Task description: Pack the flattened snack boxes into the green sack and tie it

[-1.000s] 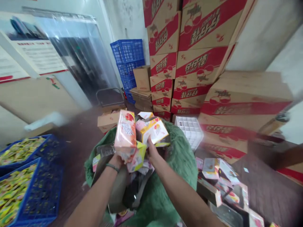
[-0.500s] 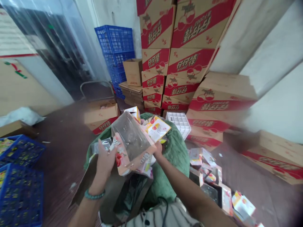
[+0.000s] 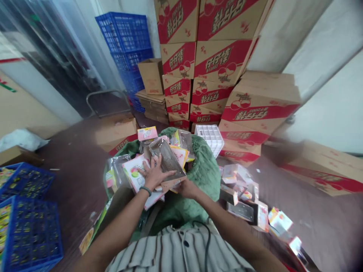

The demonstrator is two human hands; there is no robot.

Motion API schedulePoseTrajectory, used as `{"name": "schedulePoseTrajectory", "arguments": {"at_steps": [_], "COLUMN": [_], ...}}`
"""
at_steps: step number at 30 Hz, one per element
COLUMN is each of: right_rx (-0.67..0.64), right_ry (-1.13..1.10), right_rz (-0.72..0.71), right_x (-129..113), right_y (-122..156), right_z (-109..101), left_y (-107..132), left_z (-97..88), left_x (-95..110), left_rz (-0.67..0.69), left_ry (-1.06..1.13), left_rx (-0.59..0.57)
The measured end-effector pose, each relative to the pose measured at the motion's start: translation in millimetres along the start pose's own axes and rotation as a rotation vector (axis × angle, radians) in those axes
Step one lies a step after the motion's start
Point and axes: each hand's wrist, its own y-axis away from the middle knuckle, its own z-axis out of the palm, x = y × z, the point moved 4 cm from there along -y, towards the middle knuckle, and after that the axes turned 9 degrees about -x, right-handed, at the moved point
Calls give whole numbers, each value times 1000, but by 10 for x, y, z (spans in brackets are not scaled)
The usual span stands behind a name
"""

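Note:
A clear-windowed packaging box (image 3: 171,160) with pale orange edges lies tilted on a pile of packaging in a green sack (image 3: 204,166). My left hand (image 3: 154,174) presses down with spread fingers, across the box's near left side. At the box's lower right corner, my right hand (image 3: 185,188) grips the edge, its fingertips hidden beneath. Beside my left hand are a white and pink carton (image 3: 136,170) and a clear plastic package (image 3: 117,170). A pink carton (image 3: 147,133) sits at the back of the pile.
Red and tan cartons (image 3: 212,62) are stacked ahead, next to blue crates (image 3: 124,36). A white basket (image 3: 210,138) stands behind the sack. Loose boxes (image 3: 246,207) lie on the floor to the right. Filled blue crates (image 3: 35,230) stand at left.
The windowed box has gone from being held up above the sack to lying lower on the pile. My left hand has moved right, onto it, with fingers spread. The camera view has shifted.

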Motion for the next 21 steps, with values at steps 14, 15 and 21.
{"name": "schedulePoseTrajectory", "arguments": {"at_steps": [14,15,21], "right_rx": [-146,-136,-220], "right_ry": [354,363,357], "right_rz": [36,45,155], "right_x": [476,470,417], "right_y": [114,98,-3], "right_z": [-217,-228,-388], "left_y": [-289,-295,-281], "left_z": [148,146,199], "left_x": [58,63,190], "left_rz": [72,68,109], "left_ry": [35,39,35], "left_rx": [-68,-65,-79]}}
